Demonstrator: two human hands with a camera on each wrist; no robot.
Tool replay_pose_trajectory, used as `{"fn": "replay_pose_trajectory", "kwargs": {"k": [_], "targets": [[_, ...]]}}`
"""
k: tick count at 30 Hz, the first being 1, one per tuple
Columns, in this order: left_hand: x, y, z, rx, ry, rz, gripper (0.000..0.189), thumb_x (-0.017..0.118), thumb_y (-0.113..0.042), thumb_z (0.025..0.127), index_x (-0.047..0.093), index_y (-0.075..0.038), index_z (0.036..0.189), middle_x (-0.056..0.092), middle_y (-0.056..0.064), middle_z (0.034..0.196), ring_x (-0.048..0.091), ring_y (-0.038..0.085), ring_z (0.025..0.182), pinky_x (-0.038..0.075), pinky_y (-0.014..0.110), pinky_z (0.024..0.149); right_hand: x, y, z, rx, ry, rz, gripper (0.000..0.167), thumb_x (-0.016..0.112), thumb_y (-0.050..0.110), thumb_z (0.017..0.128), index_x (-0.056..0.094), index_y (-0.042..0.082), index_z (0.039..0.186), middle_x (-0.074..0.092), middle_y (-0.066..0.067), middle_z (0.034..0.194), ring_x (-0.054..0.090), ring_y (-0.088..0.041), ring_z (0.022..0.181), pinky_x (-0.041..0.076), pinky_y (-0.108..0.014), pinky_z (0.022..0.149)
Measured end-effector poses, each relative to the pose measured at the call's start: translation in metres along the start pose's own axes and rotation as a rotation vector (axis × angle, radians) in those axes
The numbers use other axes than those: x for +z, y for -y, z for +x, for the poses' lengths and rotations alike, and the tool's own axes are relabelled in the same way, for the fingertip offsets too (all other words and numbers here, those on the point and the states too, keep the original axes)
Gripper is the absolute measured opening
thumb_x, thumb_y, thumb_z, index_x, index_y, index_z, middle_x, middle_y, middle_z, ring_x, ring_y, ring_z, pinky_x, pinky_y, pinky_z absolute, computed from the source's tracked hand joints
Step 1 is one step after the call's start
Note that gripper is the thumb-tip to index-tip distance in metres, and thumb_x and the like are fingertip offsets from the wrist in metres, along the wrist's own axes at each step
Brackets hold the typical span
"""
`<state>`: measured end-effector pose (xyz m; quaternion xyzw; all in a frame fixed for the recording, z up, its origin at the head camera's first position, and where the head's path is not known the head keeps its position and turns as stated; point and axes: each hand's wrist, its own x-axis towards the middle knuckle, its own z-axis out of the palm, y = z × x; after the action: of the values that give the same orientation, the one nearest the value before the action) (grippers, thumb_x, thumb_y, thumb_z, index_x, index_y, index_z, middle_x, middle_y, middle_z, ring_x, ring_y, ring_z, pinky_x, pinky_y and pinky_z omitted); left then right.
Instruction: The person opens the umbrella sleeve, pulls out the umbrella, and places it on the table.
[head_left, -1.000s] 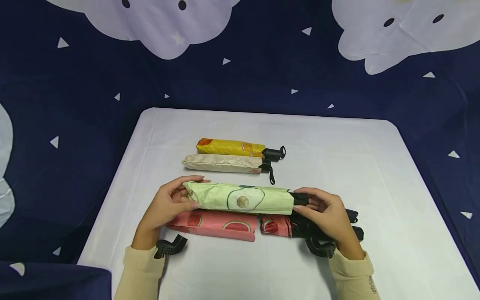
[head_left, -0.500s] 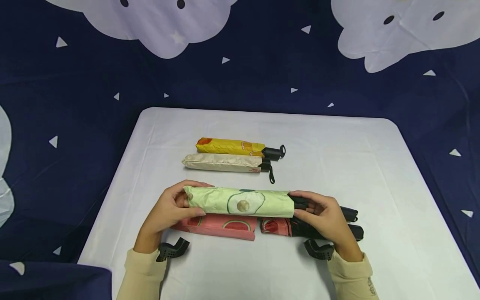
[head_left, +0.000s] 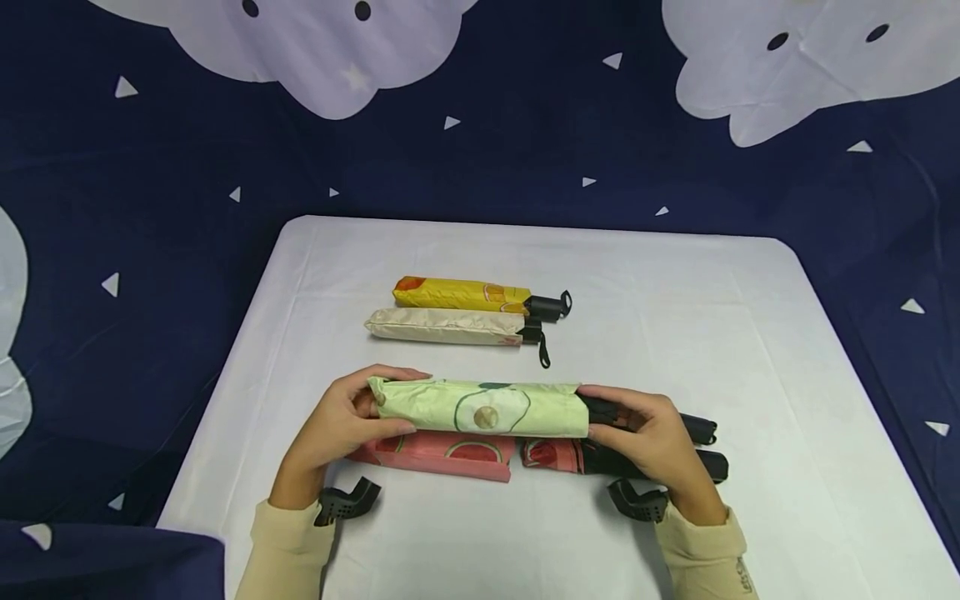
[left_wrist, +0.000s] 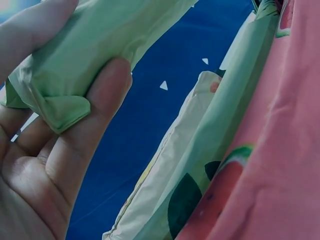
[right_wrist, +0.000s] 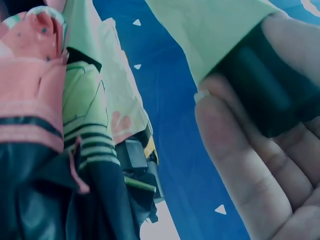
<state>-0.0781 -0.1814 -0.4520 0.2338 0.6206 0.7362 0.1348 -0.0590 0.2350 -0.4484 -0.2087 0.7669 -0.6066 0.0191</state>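
In the head view my left hand (head_left: 348,421) grips the left end of a light green folded umbrella (head_left: 420,410) printed with an avocado. My right hand (head_left: 652,425) holds its other end, thumb in front and fingers behind. A black handle (right_wrist: 270,85) pokes from the green cover there, in the right wrist view. Below the held umbrella lie a pink watermelon umbrella cover (head_left: 450,454) and, to its right, a pink umbrella (head_left: 553,454) with a black end. A second green umbrella (right_wrist: 85,100) lies beside the pink one in the right wrist view, mostly hidden from the head view.
Farther back on the white table (head_left: 675,317) lie a yellow folded umbrella (head_left: 465,293) and a cream folded umbrella (head_left: 446,326), side by side, with black handles to the right. Behind the table hangs a dark blue cloth (head_left: 525,150) with white clouds and triangles.
Both hands have moved slightly toward the person with the green umbrella, covering more of the pink cover. The yellow and cream umbrellas have stayed where they were.
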Motion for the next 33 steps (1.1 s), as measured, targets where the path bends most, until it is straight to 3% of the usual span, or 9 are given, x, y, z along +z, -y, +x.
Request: {"fn": "replay_pose_trajectory", "kwargs": {"k": [9, 18, 24, 29, 33], "targets": [[-0.003, -0.005, 0.002, 0.024, -0.001, 0.015, 0.058, 0.08, 0.015, 0.079, 0.057, 0.01, 0.132, 0.059, 0.023, 0.138, 0.067, 0.026, 0.113, 0.059, 0.036, 0.087, 0.002, 0.0, 0.004, 0.001, -0.033, 0.008, 0.046, 0.08, -0.016, 0.078, 0.07, -0.007, 0.122, 0.074, 0.001, 0.118, 0.073, -0.014, 0.09, 0.06, -0.026, 0.068], [-0.013, -0.003, -0.004, 0.113, 0.002, 0.027, 0.057, 0.076, 0.022, 0.078, 0.055, 0.014, 0.131, 0.058, 0.028, 0.137, 0.067, 0.027, 0.113, 0.059, 0.036, 0.088, 0.0, -0.001, 0.002, -0.02, -0.035, 0.093, 0.046, 0.079, -0.02, 0.077, 0.069, -0.011, 0.121, 0.073, -0.01, 0.12, 0.073, -0.018, 0.098, 0.06, -0.028, 0.074], [-0.017, -0.003, -0.006, 0.136, 0.008, 0.019, 0.057, 0.075, 0.024, 0.078, 0.054, 0.015, 0.131, 0.058, 0.027, 0.137, 0.067, 0.028, 0.113, 0.059, 0.036, 0.087, -0.001, -0.002, 0.0, -0.028, -0.044, 0.142, 0.045, 0.077, -0.022, 0.077, 0.067, -0.014, 0.12, 0.074, -0.009, 0.119, 0.074, -0.016, 0.095, 0.061, -0.029, 0.072], [-0.019, -0.003, -0.005, 0.175, 0.013, 0.027, 0.058, 0.072, 0.028, 0.077, 0.054, 0.017, 0.13, 0.057, 0.029, 0.136, 0.067, 0.028, 0.114, 0.059, 0.035, 0.087, -0.003, -0.001, 0.001, -0.061, -0.063, 0.18, 0.044, 0.075, -0.023, 0.078, 0.066, -0.015, 0.12, 0.073, -0.016, 0.118, 0.074, -0.016, 0.09, 0.06, -0.026, 0.071], [-0.023, -0.004, -0.005, 0.189, -0.008, 0.037, 0.059, 0.068, 0.033, 0.075, 0.055, 0.017, 0.129, 0.059, 0.029, 0.135, 0.067, 0.028, 0.114, 0.059, 0.035, 0.088, -0.006, 0.001, 0.001, -0.035, -0.094, 0.182, 0.044, 0.077, -0.02, 0.078, 0.067, -0.013, 0.121, 0.073, -0.016, 0.118, 0.074, -0.018, 0.09, 0.06, -0.027, 0.073]]}}
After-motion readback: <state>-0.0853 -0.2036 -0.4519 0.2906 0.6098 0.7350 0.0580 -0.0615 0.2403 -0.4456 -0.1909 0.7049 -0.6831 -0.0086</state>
